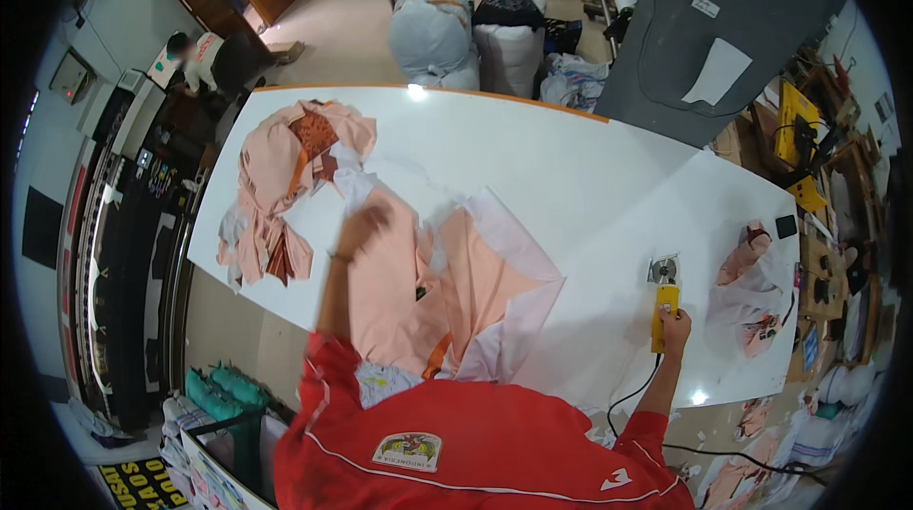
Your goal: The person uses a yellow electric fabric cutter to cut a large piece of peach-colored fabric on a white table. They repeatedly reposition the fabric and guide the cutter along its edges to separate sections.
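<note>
My right hand [676, 327] is wrapped round the yellow body of an electric rotary fabric cutter [666, 299]. Its round blade and metal base rest at the right part of the white table [609, 186], and a black cord trails back toward me. My left hand [367, 227], smeared by motion, is over the peach fabric [385, 291] in front of me; its fingers cannot be made out. This fabric has white edges and lies in loose folds, partly hanging toward my body. Whether the left hand touches it is unclear.
A crumpled peach and brown fabric heap [271, 177] lies at the table's left. More peach and white scraps [751, 291] lie at its right end, near a small black object [786, 225]. Stuffed white sacks [433, 29] stand beyond the far edge. A person [214, 63] sits at far left.
</note>
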A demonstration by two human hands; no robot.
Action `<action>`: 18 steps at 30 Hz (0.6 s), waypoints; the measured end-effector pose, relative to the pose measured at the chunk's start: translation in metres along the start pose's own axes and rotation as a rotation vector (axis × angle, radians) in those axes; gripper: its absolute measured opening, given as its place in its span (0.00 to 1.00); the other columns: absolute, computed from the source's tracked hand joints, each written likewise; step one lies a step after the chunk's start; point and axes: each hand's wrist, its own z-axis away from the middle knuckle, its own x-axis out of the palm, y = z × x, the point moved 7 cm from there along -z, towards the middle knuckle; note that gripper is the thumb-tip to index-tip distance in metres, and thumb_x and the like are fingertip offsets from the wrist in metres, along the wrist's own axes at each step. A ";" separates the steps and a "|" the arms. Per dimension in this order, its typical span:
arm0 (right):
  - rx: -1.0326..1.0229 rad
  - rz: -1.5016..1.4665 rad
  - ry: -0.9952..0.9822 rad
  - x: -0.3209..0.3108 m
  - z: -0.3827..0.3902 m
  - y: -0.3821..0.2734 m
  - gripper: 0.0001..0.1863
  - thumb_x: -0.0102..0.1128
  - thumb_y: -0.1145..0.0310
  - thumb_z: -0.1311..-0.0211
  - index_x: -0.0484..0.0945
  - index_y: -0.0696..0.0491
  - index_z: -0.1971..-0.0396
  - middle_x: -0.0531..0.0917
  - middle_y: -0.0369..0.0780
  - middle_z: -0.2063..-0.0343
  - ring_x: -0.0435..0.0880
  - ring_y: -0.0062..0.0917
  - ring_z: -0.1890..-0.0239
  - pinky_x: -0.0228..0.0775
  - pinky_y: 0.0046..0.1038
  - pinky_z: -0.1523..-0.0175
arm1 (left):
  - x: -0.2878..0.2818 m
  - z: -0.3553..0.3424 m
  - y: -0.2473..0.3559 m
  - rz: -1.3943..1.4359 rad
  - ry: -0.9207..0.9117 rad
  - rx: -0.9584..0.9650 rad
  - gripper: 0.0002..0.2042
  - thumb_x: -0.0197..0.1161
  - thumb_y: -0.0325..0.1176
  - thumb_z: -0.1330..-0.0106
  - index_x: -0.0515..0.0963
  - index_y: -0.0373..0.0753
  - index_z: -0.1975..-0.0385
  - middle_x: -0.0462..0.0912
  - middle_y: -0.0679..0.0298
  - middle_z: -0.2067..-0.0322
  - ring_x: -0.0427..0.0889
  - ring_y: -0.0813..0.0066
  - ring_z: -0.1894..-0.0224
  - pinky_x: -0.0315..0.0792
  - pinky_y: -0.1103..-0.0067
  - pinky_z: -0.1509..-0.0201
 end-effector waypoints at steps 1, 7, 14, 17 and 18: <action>-0.047 0.049 0.052 -0.008 -0.012 0.000 0.24 0.77 0.59 0.40 0.84 0.65 0.54 0.87 0.44 0.67 0.86 0.29 0.67 0.78 0.32 0.60 | 0.061 0.038 0.005 0.060 -0.197 -0.037 0.13 0.62 0.36 0.23 0.85 0.38 0.47 0.89 0.62 0.53 0.87 0.70 0.51 0.79 0.72 0.43; -0.321 0.243 0.393 -0.040 -0.053 -0.024 0.25 0.77 0.59 0.41 0.84 0.60 0.50 0.87 0.45 0.68 0.87 0.38 0.66 0.80 0.36 0.55 | 0.249 0.285 0.106 0.164 -0.680 -0.375 0.29 0.77 0.57 0.42 0.86 0.41 0.49 0.91 0.57 0.57 0.91 0.62 0.54 0.81 0.68 0.43; -0.609 0.032 -0.026 0.074 -0.014 -0.079 0.29 0.80 0.68 0.41 0.80 0.54 0.41 0.86 0.41 0.60 0.89 0.31 0.58 0.83 0.33 0.50 | 0.295 0.348 0.155 -0.108 -0.591 -0.136 0.22 0.70 0.43 0.32 0.77 0.42 0.43 0.81 0.52 0.42 0.85 0.51 0.43 0.81 0.61 0.43; -0.649 -0.237 -0.814 0.160 0.096 -0.118 0.37 0.85 0.70 0.47 0.78 0.51 0.36 0.82 0.39 0.38 0.85 0.27 0.41 0.84 0.33 0.46 | 0.289 0.319 0.190 0.081 -0.555 0.053 0.21 0.69 0.38 0.34 0.78 0.39 0.43 0.81 0.51 0.49 0.85 0.47 0.48 0.80 0.59 0.47; -0.652 -0.204 -0.950 0.169 0.136 -0.135 0.47 0.89 0.65 0.53 0.74 0.50 0.30 0.73 0.38 0.27 0.77 0.31 0.31 0.80 0.41 0.38 | 0.284 0.304 0.211 0.124 -0.535 0.110 0.21 0.69 0.38 0.33 0.78 0.38 0.43 0.81 0.51 0.49 0.85 0.46 0.48 0.80 0.59 0.48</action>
